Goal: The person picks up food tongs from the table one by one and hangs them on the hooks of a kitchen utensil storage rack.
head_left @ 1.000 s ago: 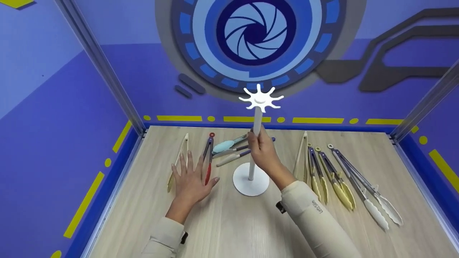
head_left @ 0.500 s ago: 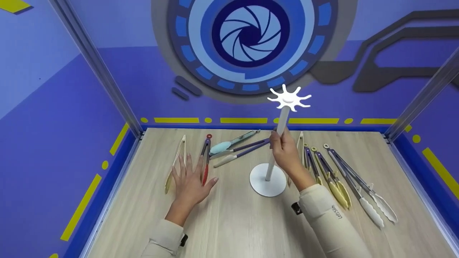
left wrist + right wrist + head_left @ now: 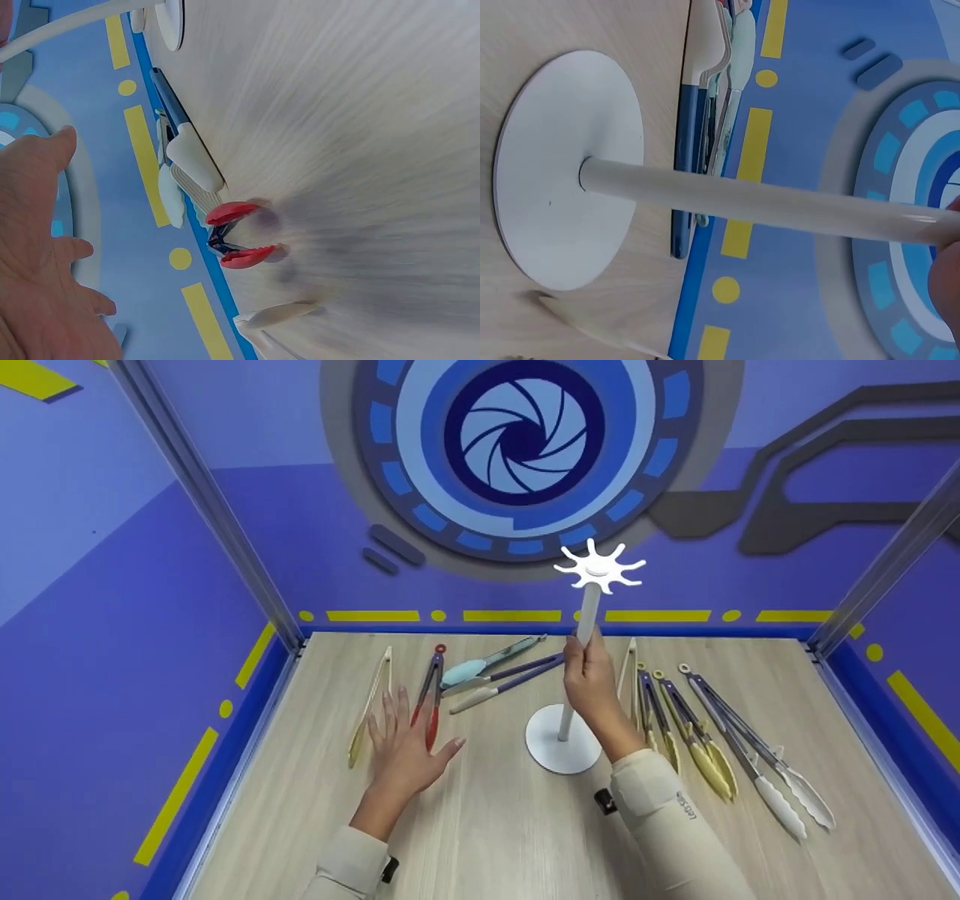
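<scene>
While gripping the white stand [image 3: 589, 611] by its pole [image 3: 780, 202], with the right hand [image 3: 596, 690] curled firmly round it, has brought it rightward across the table [image 3: 495, 840] since a second ago, and over the last half second has hardly shifted it at all. Puts the round base [image 3: 543, 751] nearer the gold-tipped tongs [image 3: 718, 776] on the right and farther from the red-tipped tongs [image 3: 433, 727]. Cannot tell whether resting flat on the table or held just above it. Shows the spoked top [image 3: 598, 568] bare, with nothing hung from it. Hides the far end of the blue-handled tongs [image 3: 476, 700] behind the right hand, after showing past it a second ago. Has kept the left hand [image 3: 405, 750] spread and holding nothing, near the red-tipped tongs but apart from them in the left wrist view. Suggests, as a judgement, a repositioning of the stand, not yet let go.
</scene>
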The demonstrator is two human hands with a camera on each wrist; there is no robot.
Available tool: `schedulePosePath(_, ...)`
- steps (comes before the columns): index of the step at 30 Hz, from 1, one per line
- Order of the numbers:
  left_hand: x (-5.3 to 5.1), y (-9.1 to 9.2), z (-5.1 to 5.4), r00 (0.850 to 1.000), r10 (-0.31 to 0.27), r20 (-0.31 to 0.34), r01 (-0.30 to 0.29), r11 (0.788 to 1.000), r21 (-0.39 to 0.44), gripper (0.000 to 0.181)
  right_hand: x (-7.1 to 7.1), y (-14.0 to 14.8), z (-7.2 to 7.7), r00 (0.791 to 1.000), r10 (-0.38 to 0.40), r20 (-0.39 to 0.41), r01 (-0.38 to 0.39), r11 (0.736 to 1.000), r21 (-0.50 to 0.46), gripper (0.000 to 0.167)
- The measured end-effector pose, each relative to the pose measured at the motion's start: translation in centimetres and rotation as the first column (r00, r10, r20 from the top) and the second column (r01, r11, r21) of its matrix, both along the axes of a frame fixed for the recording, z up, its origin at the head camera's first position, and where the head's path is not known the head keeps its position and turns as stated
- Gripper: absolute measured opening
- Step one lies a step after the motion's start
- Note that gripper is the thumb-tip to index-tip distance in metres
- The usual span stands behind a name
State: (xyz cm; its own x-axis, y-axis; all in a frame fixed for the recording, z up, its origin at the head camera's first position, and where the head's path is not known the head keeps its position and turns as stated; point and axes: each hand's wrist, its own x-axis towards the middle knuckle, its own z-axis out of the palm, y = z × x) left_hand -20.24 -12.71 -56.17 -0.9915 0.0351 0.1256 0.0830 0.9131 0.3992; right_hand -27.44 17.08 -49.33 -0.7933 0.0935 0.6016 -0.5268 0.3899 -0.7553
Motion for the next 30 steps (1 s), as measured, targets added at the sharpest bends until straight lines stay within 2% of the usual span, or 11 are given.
schedulePosePath(5, -0.1, 0.2, -0.5, 1.0, -0.008, -0.017, 0.008, 1.0, 0.026, 0.097, 0.0, -0.6, -0.2, 0.995, -0.096, -0.029, 0.097, 0.995, 0.028, 0.018)
schedulePosePath(13, -0.1, 0.2, -1.0, 1.0, 0.015, -0.007, -0.014, 1.0, 0.021, 0.097, 0.2, -0.7, -0.6, 0.99, -0.144, -0.014, 0.144, 0.99, 0.012, 0.016)
schedulePosePath(18, -0.2, 0.3, -1.2, 1.0, 0.003, -0.022, -0.002, 1.0, 0.028, 0.095, 0.1, -0.7, -0.4, 0.99, -0.139, -0.01, 0.139, 0.99, -0.004, 0.016)
schedulePosePath(26, 0.3, 0.3, -1.9, 1.0, -0.011, 0.019, 0.01, 0.996, 0.086, 0.093, 0.4, -0.6, -0.3, 0.997, -0.074, 0.012, 0.074, 0.997, -0.02, 0.015)
schedulePosePath(30, 0.2, 0.3, -2.0, 1.0, -0.013, 0.015, 0.011, 0.996, 0.091, 0.089, 0.7, -0.5, -0.3, 0.999, -0.035, 0.024, 0.036, 0.999, -0.022, 0.015)
